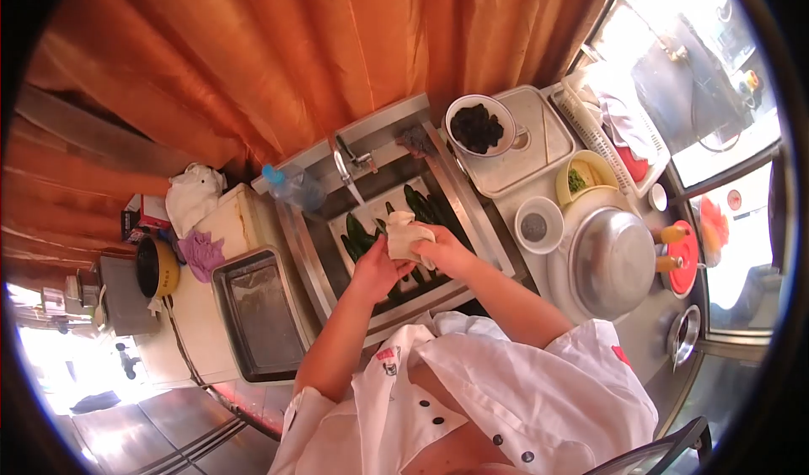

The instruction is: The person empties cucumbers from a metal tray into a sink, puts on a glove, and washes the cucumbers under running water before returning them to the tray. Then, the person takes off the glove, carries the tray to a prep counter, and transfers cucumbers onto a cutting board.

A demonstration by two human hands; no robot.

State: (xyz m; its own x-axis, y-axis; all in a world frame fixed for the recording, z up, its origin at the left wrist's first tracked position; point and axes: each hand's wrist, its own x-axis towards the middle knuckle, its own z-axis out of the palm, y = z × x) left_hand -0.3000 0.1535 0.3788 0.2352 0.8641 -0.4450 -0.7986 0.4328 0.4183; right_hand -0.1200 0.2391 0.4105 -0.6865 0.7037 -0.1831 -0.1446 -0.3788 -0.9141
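Observation:
Both of my hands are over a metal sink (305, 260), in front of the faucet (344, 172). My right hand (444, 252) is closed on a pale cloth (406, 234). Just left of the cloth is my left hand (378, 266), its fingers curled against the cloth's lower side; whether they grip anything is hidden. Beneath the hands, dark green long vegetables (357, 237) lie on a light tray (338, 222) in the sink, partly covered by my hands.
A clear bottle (295, 190) stands at the sink's back left. An empty metal tray (263, 315) is on the left. Right of the sink are a bowl of dark pieces (477, 128), a small white bowl (539, 225) and a large metal bowl (613, 264).

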